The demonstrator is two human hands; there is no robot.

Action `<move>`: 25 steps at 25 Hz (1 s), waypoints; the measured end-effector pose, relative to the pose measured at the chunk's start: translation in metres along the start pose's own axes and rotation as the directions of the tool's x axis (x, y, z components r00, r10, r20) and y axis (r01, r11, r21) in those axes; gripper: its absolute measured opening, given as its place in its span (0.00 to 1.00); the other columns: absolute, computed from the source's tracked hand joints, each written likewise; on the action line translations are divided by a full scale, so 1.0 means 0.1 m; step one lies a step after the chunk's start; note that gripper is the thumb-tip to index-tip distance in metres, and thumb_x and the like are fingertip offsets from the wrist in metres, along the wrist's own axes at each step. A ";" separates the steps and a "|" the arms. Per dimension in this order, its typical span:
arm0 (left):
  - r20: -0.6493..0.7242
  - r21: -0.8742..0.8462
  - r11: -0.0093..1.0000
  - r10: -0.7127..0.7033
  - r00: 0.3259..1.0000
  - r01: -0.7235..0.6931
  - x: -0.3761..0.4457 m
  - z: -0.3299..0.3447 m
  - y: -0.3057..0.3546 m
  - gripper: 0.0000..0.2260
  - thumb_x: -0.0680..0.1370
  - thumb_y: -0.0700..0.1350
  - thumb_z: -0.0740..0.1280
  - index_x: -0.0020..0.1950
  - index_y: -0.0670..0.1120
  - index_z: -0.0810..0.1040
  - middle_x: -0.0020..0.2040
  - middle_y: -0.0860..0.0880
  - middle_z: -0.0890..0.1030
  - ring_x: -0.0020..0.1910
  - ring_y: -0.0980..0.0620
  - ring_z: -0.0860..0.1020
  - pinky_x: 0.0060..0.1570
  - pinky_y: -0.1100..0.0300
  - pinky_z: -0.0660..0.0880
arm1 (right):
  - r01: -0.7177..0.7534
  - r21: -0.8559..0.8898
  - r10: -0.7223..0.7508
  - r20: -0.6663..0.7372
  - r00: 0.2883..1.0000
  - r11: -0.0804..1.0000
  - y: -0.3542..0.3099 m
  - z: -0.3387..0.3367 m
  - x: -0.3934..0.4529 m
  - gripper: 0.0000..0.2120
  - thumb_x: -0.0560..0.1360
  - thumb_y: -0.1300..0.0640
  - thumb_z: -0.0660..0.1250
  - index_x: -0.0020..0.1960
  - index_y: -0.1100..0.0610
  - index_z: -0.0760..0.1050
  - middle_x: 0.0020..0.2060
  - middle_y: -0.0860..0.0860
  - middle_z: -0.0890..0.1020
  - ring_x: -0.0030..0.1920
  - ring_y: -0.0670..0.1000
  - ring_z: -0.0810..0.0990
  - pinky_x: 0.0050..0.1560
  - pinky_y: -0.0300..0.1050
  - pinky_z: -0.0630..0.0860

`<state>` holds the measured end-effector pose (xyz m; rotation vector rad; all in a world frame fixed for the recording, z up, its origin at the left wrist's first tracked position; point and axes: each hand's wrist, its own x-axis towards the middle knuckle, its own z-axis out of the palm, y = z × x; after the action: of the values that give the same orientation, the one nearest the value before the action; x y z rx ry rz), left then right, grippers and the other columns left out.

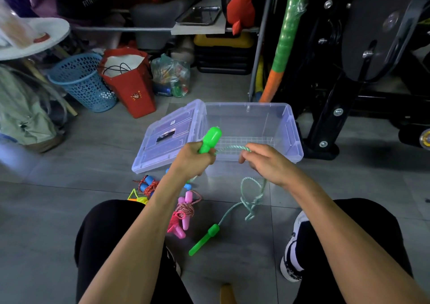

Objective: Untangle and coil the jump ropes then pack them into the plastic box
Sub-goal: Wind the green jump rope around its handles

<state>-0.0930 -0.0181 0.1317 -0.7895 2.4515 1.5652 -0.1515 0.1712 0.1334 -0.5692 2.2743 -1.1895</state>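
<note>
Green rope (252, 195) is the one you're working: your left hand (193, 161) is fisted round one green handle (209, 140), holding it tilted up over the near rim of the plastic box (288, 131). Your right hand (265, 161) pinches the cord just beside it, fingers curled around the strand, so a short arc of cord spans between your two hands. From your right hand the cord drops to the floor, knots into a loose tangle, and runs on to the second green handle (204, 239), which lies flat on the tiles between your knees.

Box sits open on the floor just past your hands, nothing inside that I can see, with its clear lid (167, 138) leaning against its left side. Near the lid's front edge lie the other ropes: a pink-handled rope (182, 215) bundled up, a blue-handled rope (146, 186) partly behind your left forearm, and a bit of yellow rope (137, 196) at your left knee.

Farther out to the left stand a blue basket (81, 82) and a red bag (130, 84).
</note>
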 end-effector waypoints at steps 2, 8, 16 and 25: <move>0.088 -0.121 0.991 0.061 0.994 -0.050 -0.05 0.05 0.06 0.05 0.74 0.45 0.69 0.47 0.46 0.83 0.38 0.43 0.79 0.25 0.52 0.69 0.28 0.63 0.67 | -0.013 0.031 0.012 0.031 0.999 0.999 -0.02 0.00 -0.01 0.14 0.76 0.59 0.59 0.34 0.53 0.75 0.26 0.44 0.69 0.30 0.45 0.67 0.37 0.42 0.63; 0.083 -0.216 0.969 0.144 0.986 -0.124 -0.12 0.13 0.16 0.12 0.78 0.45 0.69 0.35 0.45 0.74 0.28 0.51 0.71 0.25 0.54 0.66 0.27 0.63 0.66 | -0.017 0.087 0.014 0.036 0.999 0.996 0.02 -0.06 -0.04 0.13 0.76 0.59 0.60 0.34 0.54 0.76 0.25 0.46 0.70 0.29 0.47 0.67 0.35 0.45 0.64; -0.079 0.067 0.984 0.173 0.982 -0.168 0.00 -0.11 0.00 0.13 0.76 0.48 0.70 0.36 0.43 0.75 0.28 0.51 0.70 0.27 0.52 0.68 0.31 0.62 0.69 | 0.179 -0.057 -0.183 -0.078 0.980 0.982 0.06 -0.22 -0.13 0.10 0.80 0.56 0.63 0.44 0.54 0.81 0.32 0.44 0.79 0.32 0.44 0.72 0.37 0.42 0.71; -0.194 -0.451 0.887 0.008 0.981 -0.097 -0.02 -0.14 0.12 0.13 0.75 0.46 0.71 0.34 0.45 0.73 0.27 0.50 0.70 0.23 0.54 0.65 0.24 0.64 0.66 | 0.084 0.001 -0.084 -0.011 0.996 0.996 0.10 -0.08 -0.06 0.09 0.80 0.53 0.63 0.43 0.54 0.78 0.27 0.46 0.73 0.29 0.48 0.69 0.33 0.45 0.68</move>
<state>-0.0945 -0.0258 0.1489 -0.9822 2.2536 2.2347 -0.1526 0.1849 0.1308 -0.6649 2.2789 -1.2367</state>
